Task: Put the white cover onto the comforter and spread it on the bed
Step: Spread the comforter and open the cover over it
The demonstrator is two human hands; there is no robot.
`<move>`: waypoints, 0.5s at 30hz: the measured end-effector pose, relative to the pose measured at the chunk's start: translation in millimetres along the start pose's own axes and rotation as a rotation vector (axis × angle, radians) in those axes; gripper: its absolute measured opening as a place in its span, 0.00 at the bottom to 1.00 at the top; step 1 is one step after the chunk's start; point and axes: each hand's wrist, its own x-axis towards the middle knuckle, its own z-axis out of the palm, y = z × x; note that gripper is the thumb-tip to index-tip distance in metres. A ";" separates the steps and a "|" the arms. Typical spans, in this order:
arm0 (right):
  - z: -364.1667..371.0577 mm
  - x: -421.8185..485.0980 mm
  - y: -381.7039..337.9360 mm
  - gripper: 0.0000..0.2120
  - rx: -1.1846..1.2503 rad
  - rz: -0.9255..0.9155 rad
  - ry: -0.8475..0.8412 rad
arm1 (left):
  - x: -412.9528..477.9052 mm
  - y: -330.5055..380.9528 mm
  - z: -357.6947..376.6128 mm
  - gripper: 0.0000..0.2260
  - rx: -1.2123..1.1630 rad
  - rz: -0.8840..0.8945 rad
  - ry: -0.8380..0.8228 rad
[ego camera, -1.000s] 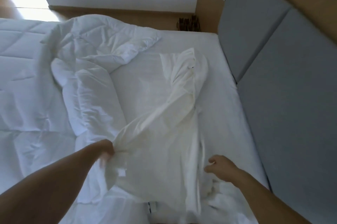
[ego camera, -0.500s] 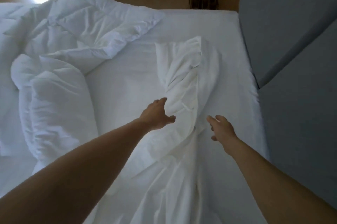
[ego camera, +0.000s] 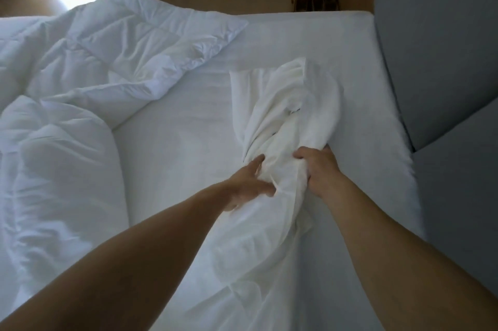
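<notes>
Our right hand (ego camera: 319, 171) clutches the bunched white cover (ego camera: 285, 115) at two o'clock on the bed (ego camera: 188, 120), while our left hand (ego camera: 246, 186) presses straight fingers against its folds. The comforter (ego camera: 121, 56) lies heaped at ten o'clock.

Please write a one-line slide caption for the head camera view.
Right hand grips the bunched white cover on the bed; left hand touches it, comforter heaped aside.

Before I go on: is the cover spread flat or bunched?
Bunched. The cover lies in a crumpled ridge on the bed, gripped by the right hand.
</notes>
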 end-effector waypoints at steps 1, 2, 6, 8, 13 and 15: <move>2.4 -8.7 -11.8 0.29 -0.002 -0.061 0.016 | -4.8 5.8 -9.0 0.42 -0.109 -0.025 -0.079; 3.3 -17.7 -25.1 0.26 -0.011 -0.128 0.027 | -11.9 15.1 -19.5 0.39 -0.220 -0.039 -0.149; 18.9 -77.8 -68.7 0.24 -0.242 -0.413 -0.083 | -36.7 75.1 -74.5 0.35 -0.531 0.066 -0.126; 38.3 -117.6 -72.7 0.25 -0.427 -0.506 -0.202 | -51.8 112.5 -96.1 0.38 -0.522 0.125 -0.131; 69.4 -195.9 -40.0 0.28 -0.777 -0.605 -0.333 | -93.2 137.3 -104.3 0.31 -0.437 0.112 0.028; 74.4 -220.4 -27.2 0.29 -0.838 -0.530 -0.417 | -103.6 122.2 -116.0 0.30 -0.522 0.097 0.116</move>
